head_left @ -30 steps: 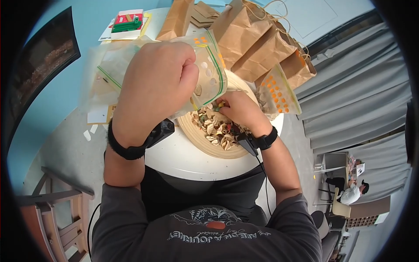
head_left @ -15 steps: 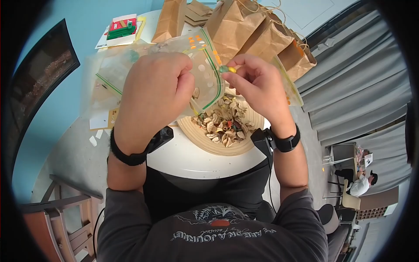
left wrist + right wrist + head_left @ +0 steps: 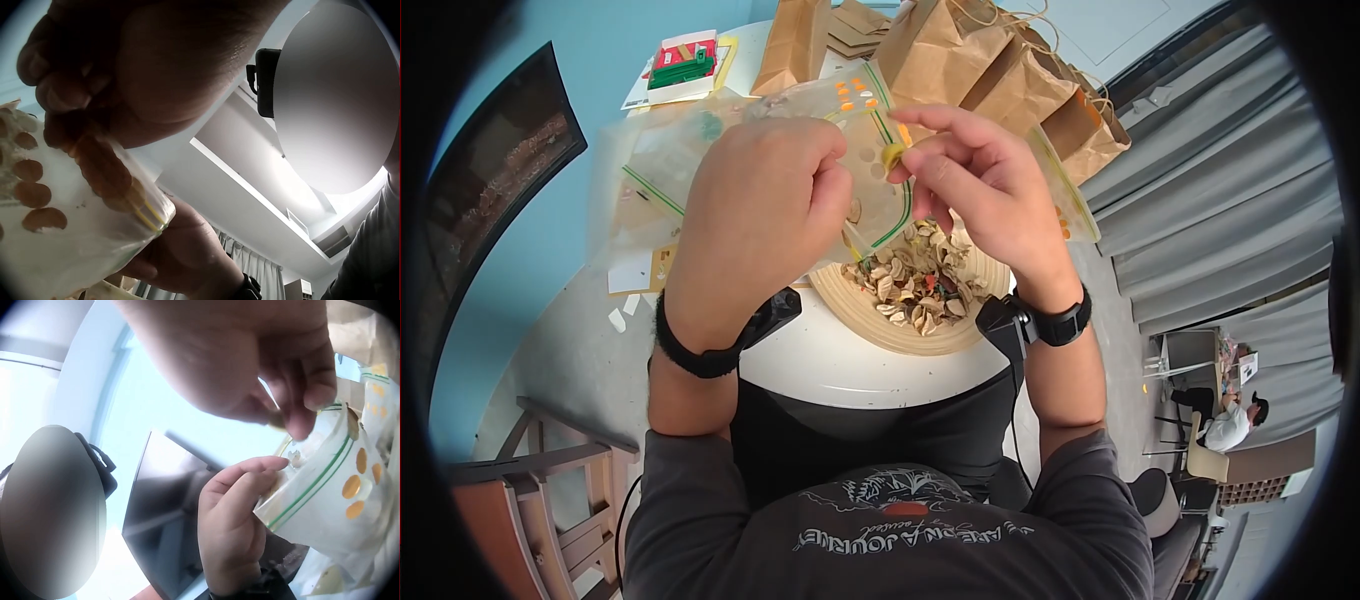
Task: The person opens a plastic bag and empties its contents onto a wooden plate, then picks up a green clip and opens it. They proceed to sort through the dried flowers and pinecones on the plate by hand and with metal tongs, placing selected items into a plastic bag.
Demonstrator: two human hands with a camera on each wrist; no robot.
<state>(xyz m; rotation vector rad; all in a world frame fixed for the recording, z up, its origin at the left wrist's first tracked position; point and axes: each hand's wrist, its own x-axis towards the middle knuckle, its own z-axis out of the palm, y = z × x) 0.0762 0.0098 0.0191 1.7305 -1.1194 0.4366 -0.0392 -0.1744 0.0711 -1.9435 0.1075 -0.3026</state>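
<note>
My left hand [image 3: 765,200] grips the rim of a translucent zip bag [image 3: 878,195] with orange dots and a green seal line. Its mouth gapes toward the right in the right wrist view. At that mouth, my right hand [image 3: 985,190] pinches a small yellow dried petal [image 3: 892,156] between thumb and index finger; the other fingers spread loosely. Below both hands lies a heap of dried petals [image 3: 925,290], mostly beige with a few red and dark bits, in a round pale wooden tray [image 3: 850,322].
A second dotted zip bag [image 3: 1068,190] stands behind my right hand, and another translucent bag [image 3: 635,195] lies left. Brown paper bags [image 3: 940,60] line the back of the white round table [image 3: 800,365]. Red and green boxes [image 3: 683,65] sit back left. A person [image 3: 1228,425] sits far right.
My right hand has risen from the petal heap to the bag's mouth with a small piece. Over the last half second it has shifted slightly left. The left hand keeps holding the bag.
</note>
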